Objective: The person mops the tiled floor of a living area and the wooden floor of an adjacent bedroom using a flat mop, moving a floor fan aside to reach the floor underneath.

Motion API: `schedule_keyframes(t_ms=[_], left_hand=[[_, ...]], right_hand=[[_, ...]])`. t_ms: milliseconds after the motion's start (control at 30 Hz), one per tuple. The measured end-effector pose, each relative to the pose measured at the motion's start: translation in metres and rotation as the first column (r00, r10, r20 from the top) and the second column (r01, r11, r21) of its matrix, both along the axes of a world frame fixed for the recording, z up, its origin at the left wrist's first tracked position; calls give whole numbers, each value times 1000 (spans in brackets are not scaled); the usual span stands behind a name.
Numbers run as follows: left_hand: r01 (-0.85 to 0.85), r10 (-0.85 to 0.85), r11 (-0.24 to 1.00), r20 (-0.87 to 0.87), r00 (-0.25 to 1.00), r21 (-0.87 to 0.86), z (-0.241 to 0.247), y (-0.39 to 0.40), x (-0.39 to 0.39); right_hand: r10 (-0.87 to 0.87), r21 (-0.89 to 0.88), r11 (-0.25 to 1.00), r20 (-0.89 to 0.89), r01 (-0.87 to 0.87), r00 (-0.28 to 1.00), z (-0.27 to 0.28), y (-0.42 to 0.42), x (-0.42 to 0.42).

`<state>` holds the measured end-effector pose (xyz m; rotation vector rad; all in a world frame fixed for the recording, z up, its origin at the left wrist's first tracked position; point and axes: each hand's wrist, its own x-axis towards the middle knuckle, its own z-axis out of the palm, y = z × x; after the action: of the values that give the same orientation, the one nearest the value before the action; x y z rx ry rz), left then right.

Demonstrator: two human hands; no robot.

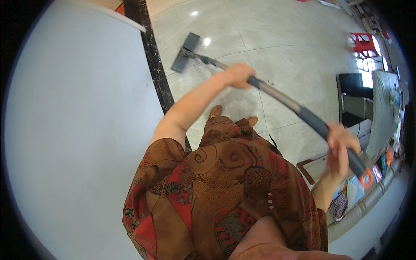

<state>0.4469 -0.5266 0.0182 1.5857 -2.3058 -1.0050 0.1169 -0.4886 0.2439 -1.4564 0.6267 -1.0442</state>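
Observation:
A flat floor mop [279, 94] slants across in front of me, its metal pole fitted with dark grey grip sleeves. My left hand [240, 75] is wrapped around the middle of the pole, just below a grey collar. Higher up, my right hand [341, 144] grips the thick grey handle near its end, where an orange ring [366, 178] shows; this hand is blurred. The grey rectangular mop head [186, 52] rests on the pale tiled floor [286, 68], beside the dark marble border. Its cleaning side is hidden.
A white wall panel [81, 130] rises close on my left, edged by a black marble strip [159, 79]. To the right stand a cloth-covered table [382, 113], a red plastic stool [364, 45] and a sofa [360, 208] with items on it. Small dark specks [271, 83] lie on the floor.

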Motion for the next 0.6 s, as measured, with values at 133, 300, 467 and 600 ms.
schedule_keyframes(t_ms=[133, 300, 467, 600], left_hand=[[-488, 493, 853, -23, 870, -187, -60, 19, 127], [-458, 487, 854, 68, 871, -248, -97, 70, 130], [-166, 169, 985, -110, 979, 43, -33, 102, -5], [194, -202, 979, -371, 906, -60, 9, 107, -76]], right_hand=[[-75, 125, 989, -82, 85, 994, -54, -12, 157], [129, -39, 987, -363, -154, 923, -38, 29, 168], [1, -62, 998, -331, -23, 944, 47, 64, 49], [-144, -145, 985, -363, 96, 920, 119, 121, 16]])
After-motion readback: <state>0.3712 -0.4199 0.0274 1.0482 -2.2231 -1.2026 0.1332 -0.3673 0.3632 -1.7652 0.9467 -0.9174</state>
